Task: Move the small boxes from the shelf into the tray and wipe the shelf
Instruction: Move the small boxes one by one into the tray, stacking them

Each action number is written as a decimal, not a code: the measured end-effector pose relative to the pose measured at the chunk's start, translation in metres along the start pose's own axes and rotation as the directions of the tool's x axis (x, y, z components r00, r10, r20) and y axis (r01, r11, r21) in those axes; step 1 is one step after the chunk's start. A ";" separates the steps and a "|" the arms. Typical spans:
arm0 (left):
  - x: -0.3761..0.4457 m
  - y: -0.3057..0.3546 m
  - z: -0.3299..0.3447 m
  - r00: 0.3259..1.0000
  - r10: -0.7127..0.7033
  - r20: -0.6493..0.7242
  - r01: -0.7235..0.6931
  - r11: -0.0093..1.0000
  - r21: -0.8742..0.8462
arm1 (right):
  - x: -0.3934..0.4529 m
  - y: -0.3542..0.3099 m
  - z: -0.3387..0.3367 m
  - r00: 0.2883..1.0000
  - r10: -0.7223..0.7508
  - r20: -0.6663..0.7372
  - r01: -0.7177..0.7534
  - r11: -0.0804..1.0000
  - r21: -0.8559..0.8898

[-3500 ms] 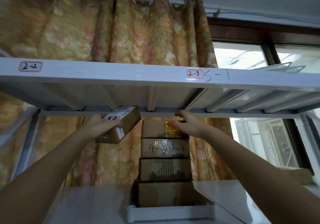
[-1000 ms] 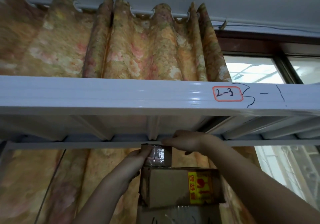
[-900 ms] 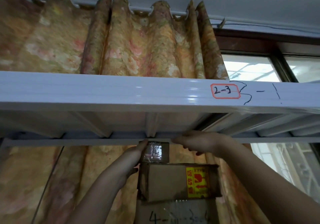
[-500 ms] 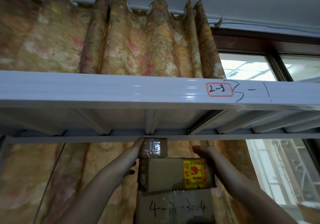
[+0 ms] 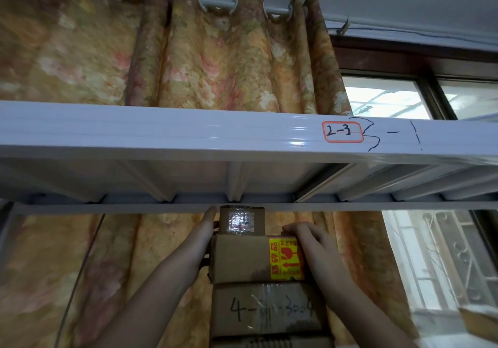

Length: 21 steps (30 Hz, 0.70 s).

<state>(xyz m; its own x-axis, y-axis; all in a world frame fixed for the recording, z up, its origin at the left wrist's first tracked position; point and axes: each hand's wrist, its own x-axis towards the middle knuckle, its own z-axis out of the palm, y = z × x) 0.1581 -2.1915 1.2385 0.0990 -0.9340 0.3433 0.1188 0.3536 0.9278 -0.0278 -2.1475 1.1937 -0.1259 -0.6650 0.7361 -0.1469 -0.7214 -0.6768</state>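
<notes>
While the shelf beam (image 5: 242, 207) crowds the taped top box (image 5: 241, 220) | my left hand (image 5: 206, 233) presses it flat-fingered | my right hand (image 5: 307, 242) grips the yellow-labelled box (image 5: 242, 260).

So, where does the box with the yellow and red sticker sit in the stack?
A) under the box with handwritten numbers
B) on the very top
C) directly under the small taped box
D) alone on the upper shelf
C: the stickered box lies right beneath the small taped box and on top of the numbered box.
</notes>
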 end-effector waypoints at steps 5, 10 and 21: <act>0.008 -0.002 0.002 0.994 0.041 -0.100 -0.048 0.996 -0.076 | 0.002 0.004 0.001 0.995 -0.098 -0.012 0.097 0.993 -0.062; 0.010 -0.012 -0.002 0.980 0.137 -0.141 -0.131 0.990 0.048 | -0.001 0.005 -0.001 0.994 -0.109 -0.004 0.109 0.992 -0.066; -0.026 -0.007 -0.005 0.950 0.205 -0.235 -0.215 0.976 -0.016 | -0.010 -0.001 -0.017 0.996 -0.043 -0.079 0.037 0.996 -0.079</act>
<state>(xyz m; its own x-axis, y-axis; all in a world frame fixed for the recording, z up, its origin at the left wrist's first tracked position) 0.1598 -2.1691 1.2225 0.3507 -0.8026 0.4825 0.1109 0.5472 0.8297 -0.0431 -2.1371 1.1867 -0.1968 -0.6159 0.7628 -0.2287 -0.7277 -0.6466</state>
